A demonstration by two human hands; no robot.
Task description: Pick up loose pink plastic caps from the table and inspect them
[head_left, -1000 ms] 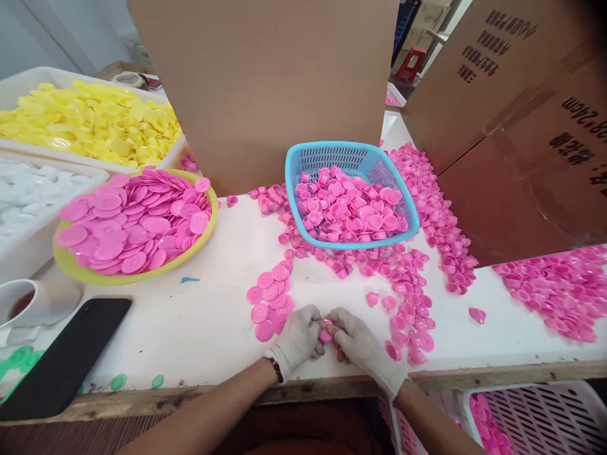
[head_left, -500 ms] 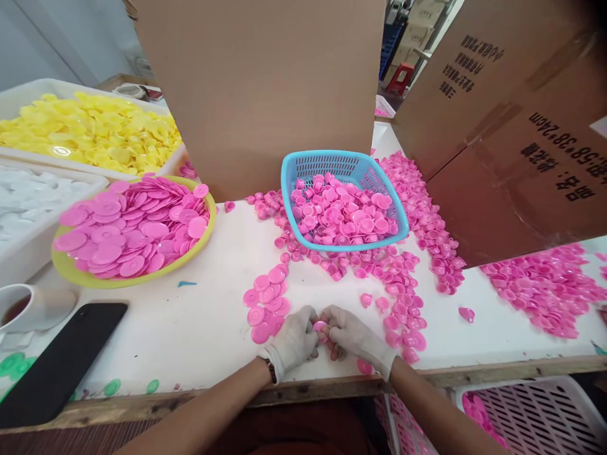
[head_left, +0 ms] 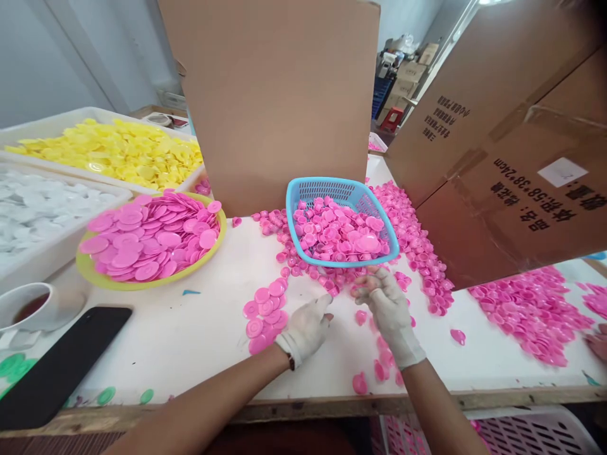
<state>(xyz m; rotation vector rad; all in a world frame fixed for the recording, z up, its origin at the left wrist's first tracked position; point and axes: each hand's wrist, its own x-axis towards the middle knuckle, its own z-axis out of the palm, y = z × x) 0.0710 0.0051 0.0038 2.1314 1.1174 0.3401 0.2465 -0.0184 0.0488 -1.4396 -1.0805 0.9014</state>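
Observation:
My left hand [head_left: 307,330], in a pale glove with bare fingertips, is low over the white table, beside a cluster of flat pink discs [head_left: 265,309]. Its fingers stretch forward and nothing shows in them. My right hand [head_left: 389,313], gloved the same way, reaches to the front rim of the blue basket [head_left: 290,237]. Its fingers are apart, with no piece visible between them. Small pink cup-shaped pieces [head_left: 327,221] fill the basket. A larger pink disc-topped piece [head_left: 368,242] lies near its front. More loose pink cups [head_left: 412,234] are around the basket and partly under my right hand.
At left are a yellow bowl [head_left: 97,278] of pink discs, tubs of yellow pieces [head_left: 128,151] and white pieces [head_left: 42,205], a mug [head_left: 59,303] and a black phone [head_left: 71,357]. Cardboard boxes [head_left: 284,107] stand behind and right. Another person's hand [head_left: 598,341] shows at the right edge.
My hands were together over a small pink piece; now they are apart. My right hand has moved forward to the basket, and the piece is no longer between them. The view has tilted up.

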